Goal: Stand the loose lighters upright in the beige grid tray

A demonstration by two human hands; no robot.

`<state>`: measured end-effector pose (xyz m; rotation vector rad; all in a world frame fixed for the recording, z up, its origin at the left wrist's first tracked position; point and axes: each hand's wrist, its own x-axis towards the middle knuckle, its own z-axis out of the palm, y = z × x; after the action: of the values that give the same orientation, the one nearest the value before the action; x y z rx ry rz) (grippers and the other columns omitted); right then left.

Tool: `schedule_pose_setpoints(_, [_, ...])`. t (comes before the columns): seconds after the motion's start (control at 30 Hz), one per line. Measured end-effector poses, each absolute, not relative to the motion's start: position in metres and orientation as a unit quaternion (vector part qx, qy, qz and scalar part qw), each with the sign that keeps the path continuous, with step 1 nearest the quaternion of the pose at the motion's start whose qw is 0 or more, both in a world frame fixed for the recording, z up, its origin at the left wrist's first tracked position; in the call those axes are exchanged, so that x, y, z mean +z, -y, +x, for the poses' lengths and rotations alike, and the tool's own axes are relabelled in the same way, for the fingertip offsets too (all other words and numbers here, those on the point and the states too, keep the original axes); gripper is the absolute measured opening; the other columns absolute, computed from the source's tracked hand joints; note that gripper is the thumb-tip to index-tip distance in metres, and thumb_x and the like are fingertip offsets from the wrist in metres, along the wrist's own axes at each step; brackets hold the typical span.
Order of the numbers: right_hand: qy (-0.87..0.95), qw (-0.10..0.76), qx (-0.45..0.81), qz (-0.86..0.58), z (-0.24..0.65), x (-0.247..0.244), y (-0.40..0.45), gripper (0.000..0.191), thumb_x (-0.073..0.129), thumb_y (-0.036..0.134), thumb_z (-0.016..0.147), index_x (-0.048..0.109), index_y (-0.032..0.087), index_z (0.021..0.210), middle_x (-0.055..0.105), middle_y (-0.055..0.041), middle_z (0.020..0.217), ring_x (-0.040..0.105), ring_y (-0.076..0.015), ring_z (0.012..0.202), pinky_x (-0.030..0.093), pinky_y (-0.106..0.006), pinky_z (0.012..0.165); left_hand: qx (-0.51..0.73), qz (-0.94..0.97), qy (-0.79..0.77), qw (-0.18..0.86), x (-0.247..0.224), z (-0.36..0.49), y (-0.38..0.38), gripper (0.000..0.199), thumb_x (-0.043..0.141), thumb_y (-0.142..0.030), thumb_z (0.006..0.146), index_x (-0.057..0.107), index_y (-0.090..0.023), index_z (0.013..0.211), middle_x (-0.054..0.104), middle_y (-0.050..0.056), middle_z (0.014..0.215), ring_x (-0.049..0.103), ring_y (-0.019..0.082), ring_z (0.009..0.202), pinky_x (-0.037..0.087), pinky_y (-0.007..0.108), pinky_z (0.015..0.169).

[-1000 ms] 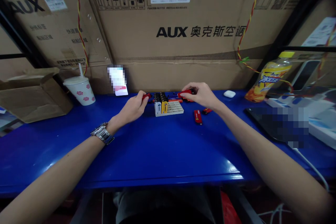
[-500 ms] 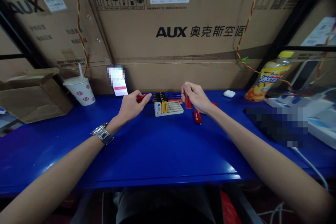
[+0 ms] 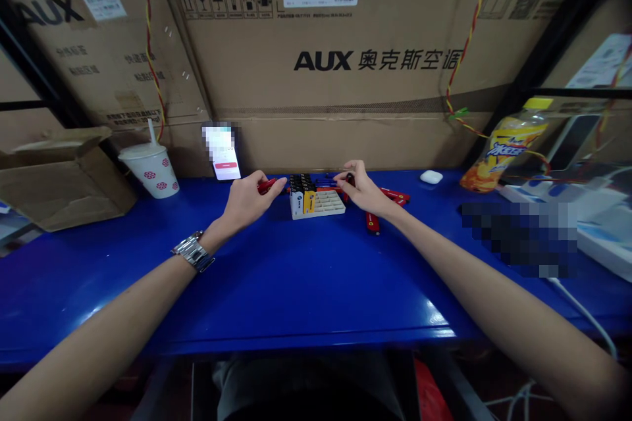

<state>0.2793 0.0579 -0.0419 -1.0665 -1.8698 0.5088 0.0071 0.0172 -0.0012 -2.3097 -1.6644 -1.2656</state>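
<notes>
Two bare hands met over the blue table (image 3: 296,289), one on each side of a pale tray (image 3: 328,213). To my eye, the step in hand was handling lighters singly by the tray, the right hand doing the finer part. The left hand (image 3: 253,198) had its thumb and fingers closed on a red lighter (image 3: 267,185), just left of the tray. The right hand (image 3: 364,189) had its fingers bent around a dark-ended thing (image 3: 350,179), probably another lighter, though I couldn't tell whether it touched the tray. Lighters with white and yellow fronts (image 3: 309,201) stood in the tray's left part; pale dividers showed to the right. I judged that the next move called for a light, steady pinch and a level wrist. Both forearms reached forward and inward, the left wearing a metal watch (image 3: 193,251), the right wrist near some loose red lighters (image 3: 373,223).
</notes>
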Motion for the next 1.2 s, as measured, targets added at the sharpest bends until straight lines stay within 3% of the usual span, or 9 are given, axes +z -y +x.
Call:
schedule_pose_setpoints(0.1, [0.756, 0.411, 0.220, -0.459, 0.283, -0.041, -0.057, 0.025, 0.052, 0.027, 0.082, 0.038, 0.021, 0.102, 0.064, -0.0100, 0.099, 0.061, -0.0207, 0.087, 0.049, -0.039, 0.078, -0.402, -0.742, 0.536, 0.017, -0.001, 0.007, -0.018, 0.043, 0.056, -0.051, 0.080, 0.039, -0.020, 0.056, 0.044, -0.002, 0.048, 0.035, 0.011, 0.046, 0.026, 0.027, 0.049])
schedule_pose_setpoints(0.23, [0.775, 0.380, 0.178, -0.473, 0.282, -0.031, -0.048, 0.019, 0.054, 0.037, 0.084, 0.056, 0.018, 0.088, 0.066, -0.0070, 0.083, 0.061, -0.0205, 0.079, 0.048, -0.036, 0.072, -0.396, -0.746, 0.535, 0.014, -0.002, 0.007, -0.018, 0.043, 0.055, -0.052, 0.080, 0.040, -0.020, 0.056, 0.047, -0.001, 0.049, 0.038, 0.011, 0.046, 0.027, 0.026, 0.049])
schedule_pose_setpoints(0.37, [0.755, 0.421, 0.260, -0.431, 0.279, -0.026, -0.045, 0.038, 0.044, 0.045, 0.090, 0.052, 0.018, 0.115, 0.063, -0.0043, 0.075, 0.060, -0.0167, 0.069, 0.047, -0.030, 0.060, -0.399, -0.743, 0.536, 0.026, -0.003, 0.006, -0.018, 0.043, 0.055, -0.052, 0.079, 0.040, -0.020, 0.056, 0.048, -0.001, 0.048, 0.038, 0.011, 0.047, 0.027, 0.026, 0.049])
schedule_pose_setpoints(0.43, [0.746, 0.444, 0.246, -0.431, 0.278, -0.027, -0.047, 0.041, 0.040, 0.049, 0.091, 0.049, 0.018, 0.118, 0.059, -0.0012, 0.068, 0.056, -0.0146, 0.062, 0.044, -0.028, 0.055, -0.404, -0.741, 0.536, 0.030, -0.003, 0.006, -0.018, 0.042, 0.057, -0.051, 0.078, 0.041, -0.020, 0.055, 0.047, -0.002, 0.047, 0.038, 0.011, 0.046, 0.027, 0.026, 0.048])
schedule_pose_setpoints(0.57, [0.700, 0.489, 0.168, -0.492, 0.277, -0.025, -0.049, 0.043, 0.034, 0.057, 0.091, 0.051, 0.019, 0.086, 0.050, 0.0021, 0.055, 0.049, -0.0125, 0.053, 0.039, -0.027, 0.054, -0.417, -0.736, 0.532, 0.030, -0.002, 0.007, -0.017, 0.040, 0.061, -0.048, 0.074, 0.040, -0.020, 0.053, 0.044, -0.003, 0.046, 0.034, 0.010, 0.045, 0.026, 0.026, 0.047])
schedule_pose_setpoints(0.7, [0.654, 0.509, 0.170, -0.534, 0.275, -0.017, -0.044, 0.053, 0.034, 0.063, 0.088, 0.044, 0.020, 0.059, 0.042, 0.0018, 0.046, 0.042, -0.0116, 0.046, 0.033, -0.027, 0.048, -0.426, -0.730, 0.535, 0.014, 0.000, 0.008, -0.014, 0.039, 0.062, -0.046, 0.072, 0.040, -0.020, 0.052, 0.044, -0.003, 0.045, 0.033, 0.009, 0.045, 0.026, 0.025, 0.045])
schedule_pose_setpoints(1.0, [0.640, 0.495, 0.160, -0.566, 0.269, -0.010, -0.035, 0.034, 0.046, 0.029, 0.081, 0.029, 0.023, 0.052, 0.031, 0.0032, 0.043, 0.029, -0.0095, 0.042, 0.024, -0.028, 0.043, -0.456, -0.701, 0.548, 0.004, 0.004, 0.010, -0.011, 0.033, 0.066, -0.041, 0.064, 0.044, -0.019, 0.053, 0.047, -0.002, 0.049, 0.037, 0.009, 0.047, 0.030, 0.025, 0.046])
schedule_pose_setpoints(1.2, [0.667, 0.484, 0.146, -0.547, 0.266, -0.007, -0.029, 0.027, 0.046, 0.022, 0.075, 0.031, 0.023, 0.053, 0.032, 0.0032, 0.045, 0.030, -0.0090, 0.044, 0.024, -0.028, 0.044, -0.464, -0.693, 0.552, 0.001, 0.005, 0.010, -0.012, 0.029, 0.066, -0.037, 0.063, 0.044, -0.019, 0.056, 0.050, -0.002, 0.051, 0.038, 0.009, 0.049, 0.032, 0.025, 0.046])
